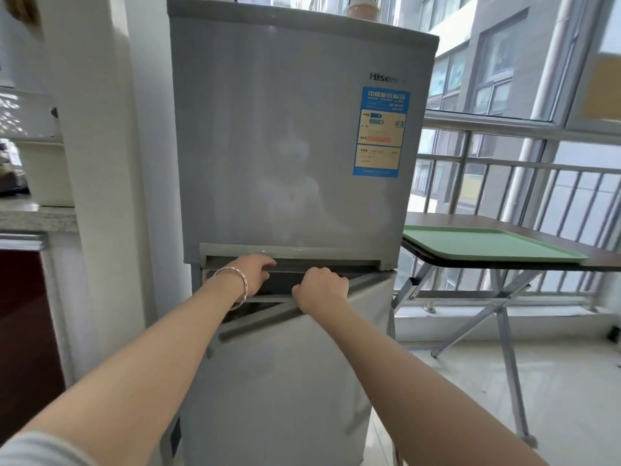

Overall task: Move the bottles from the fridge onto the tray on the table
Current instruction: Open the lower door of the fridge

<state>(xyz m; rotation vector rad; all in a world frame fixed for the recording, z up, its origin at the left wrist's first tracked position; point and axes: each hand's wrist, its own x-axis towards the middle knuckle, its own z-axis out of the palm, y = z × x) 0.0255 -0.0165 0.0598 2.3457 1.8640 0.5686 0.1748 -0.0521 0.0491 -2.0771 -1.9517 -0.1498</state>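
Your right hand [321, 289] is curled shut over the top edge of the lower fridge door [289, 364], which stands slightly ajar. Your left hand [252, 270] reaches into the dark gap under the upper door [285, 139]; you can't tell its grip. Pull unevenly and fingers could get pinched there. No bottles show, presumably inside, so their axis is unknown. The green tray [487, 243] lies flat, long side running left-right, on the table [598, 260] to the right.

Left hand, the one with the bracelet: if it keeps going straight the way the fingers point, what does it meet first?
The left hand points into the dark gap between the fridge doors, under the upper door's handle ledge. It would likely meet the fridge body inside that recess first; depth there is too dark to judge.
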